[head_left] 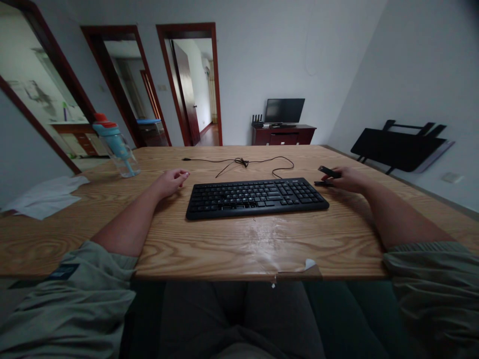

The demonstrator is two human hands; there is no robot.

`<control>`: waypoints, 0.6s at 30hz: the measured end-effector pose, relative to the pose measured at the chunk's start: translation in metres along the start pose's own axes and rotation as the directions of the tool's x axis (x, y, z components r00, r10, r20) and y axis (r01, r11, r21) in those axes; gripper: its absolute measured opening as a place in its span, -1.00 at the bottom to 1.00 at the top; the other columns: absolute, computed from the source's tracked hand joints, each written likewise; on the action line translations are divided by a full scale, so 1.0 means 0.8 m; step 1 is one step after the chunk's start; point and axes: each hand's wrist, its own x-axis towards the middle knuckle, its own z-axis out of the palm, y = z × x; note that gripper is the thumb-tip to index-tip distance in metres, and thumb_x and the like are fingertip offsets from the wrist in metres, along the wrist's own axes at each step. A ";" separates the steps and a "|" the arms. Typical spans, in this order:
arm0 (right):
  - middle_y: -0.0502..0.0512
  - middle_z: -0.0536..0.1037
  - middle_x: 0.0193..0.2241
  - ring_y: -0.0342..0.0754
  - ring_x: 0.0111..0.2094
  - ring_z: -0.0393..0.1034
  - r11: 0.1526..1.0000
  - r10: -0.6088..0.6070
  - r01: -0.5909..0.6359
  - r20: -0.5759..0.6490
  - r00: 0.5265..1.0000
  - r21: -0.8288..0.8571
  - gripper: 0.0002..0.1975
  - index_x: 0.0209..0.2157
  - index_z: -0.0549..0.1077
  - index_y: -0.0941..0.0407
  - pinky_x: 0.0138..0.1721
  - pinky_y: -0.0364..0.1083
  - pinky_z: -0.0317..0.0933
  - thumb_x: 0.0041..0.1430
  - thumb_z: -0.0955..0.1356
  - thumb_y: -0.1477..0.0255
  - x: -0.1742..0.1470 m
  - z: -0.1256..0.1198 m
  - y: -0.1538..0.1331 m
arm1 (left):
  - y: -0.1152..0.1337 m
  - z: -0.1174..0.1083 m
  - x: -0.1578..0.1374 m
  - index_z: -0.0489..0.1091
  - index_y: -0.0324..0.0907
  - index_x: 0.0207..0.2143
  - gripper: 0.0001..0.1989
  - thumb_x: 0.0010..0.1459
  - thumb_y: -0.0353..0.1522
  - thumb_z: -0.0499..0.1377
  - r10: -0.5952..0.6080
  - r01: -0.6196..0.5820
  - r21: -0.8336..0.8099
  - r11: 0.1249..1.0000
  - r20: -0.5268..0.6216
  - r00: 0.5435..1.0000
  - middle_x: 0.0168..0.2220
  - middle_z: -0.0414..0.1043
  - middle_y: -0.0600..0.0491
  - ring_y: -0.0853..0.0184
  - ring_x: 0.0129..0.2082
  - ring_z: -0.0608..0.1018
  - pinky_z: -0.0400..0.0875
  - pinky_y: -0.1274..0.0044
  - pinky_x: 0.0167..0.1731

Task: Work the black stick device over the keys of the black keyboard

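Note:
A black keyboard [254, 197] lies on the wooden table in front of me, with gaps along its bottom row where keys are off. Its black cable [241, 161] runs behind it, loosely bundled. To its left, my left hand [171, 183] rests on the tabletop, fingers loosely curled and nothing visible in them. Beyond the keyboard's right end, my right hand [347, 179] grips a slim black bar-shaped piece [328, 172], tilted up off the table. Under those fingers another small dark piece [322, 184] lies on the table; its kind is unclear.
A clear bottle [117, 147] with a blue and red lid stands at the far left. White paper [47, 194] lies near the left edge. Torn brown tape [299, 273] sticks to the table's front edge. A folded black table [400, 147] leans by the right wall.

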 end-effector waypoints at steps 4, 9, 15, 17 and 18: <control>0.26 0.61 -0.17 0.05 -0.23 0.45 0.998 0.049 -0.047 -0.037 0.998 0.053 -0.75 -0.19 0.61 0.24 -0.18 -0.06 0.26 0.19 0.32 0.48 -0.007 -0.006 -0.002 | -0.001 0.000 0.000 0.49 -0.18 -0.16 -0.54 0.13 -0.02 0.08 0.006 -0.006 0.003 1.000 -0.003 1.000 -0.52 0.39 0.04 0.28 -0.50 0.41 0.25 0.46 -0.45; 0.16 0.58 -0.35 0.05 -0.29 0.42 0.985 0.157 -0.134 -0.261 0.952 0.104 -0.76 -0.21 0.59 0.17 -0.23 -0.04 0.23 0.12 0.37 0.38 -0.014 -0.022 0.023 | 0.004 -0.002 -0.002 0.50 -0.20 -0.16 -0.53 0.16 -0.03 0.05 0.018 -0.017 0.035 0.999 -0.008 1.000 -0.50 0.40 0.03 0.28 -0.49 0.41 0.27 0.45 -0.43; 0.12 0.54 -0.41 0.04 -0.34 0.40 0.971 0.220 -0.184 -0.268 0.938 0.154 -0.62 -0.08 0.56 0.16 -0.27 -0.04 0.23 0.07 0.38 0.29 -0.015 -0.028 0.039 | 0.005 -0.002 -0.003 0.48 -0.21 -0.18 -0.52 0.17 -0.01 0.04 0.020 -0.020 0.032 0.999 0.014 1.000 -0.50 0.39 0.04 0.30 -0.49 0.40 0.25 0.46 -0.44; 0.14 0.57 -0.37 0.05 -0.32 0.42 0.973 0.223 -0.202 -0.225 0.949 0.110 -0.67 -0.16 0.58 0.16 -0.26 -0.03 0.23 0.05 0.40 0.31 -0.013 -0.027 0.043 | 0.006 -0.002 -0.003 0.47 -0.20 -0.19 -0.52 0.16 0.00 0.03 0.016 -0.017 0.025 1.000 0.015 1.000 -0.50 0.38 0.05 0.31 -0.50 0.39 0.25 0.47 -0.45; 0.15 0.58 -0.36 0.06 -0.32 0.42 0.974 0.222 -0.210 -0.187 0.957 0.082 -0.72 -0.22 0.59 0.16 -0.27 -0.03 0.23 0.04 0.41 0.32 -0.013 -0.027 0.046 | 0.006 -0.002 -0.003 0.47 -0.20 -0.20 -0.52 0.16 0.00 0.03 0.017 -0.018 0.022 1.000 0.013 1.000 -0.50 0.37 0.05 0.31 -0.50 0.39 0.25 0.47 -0.45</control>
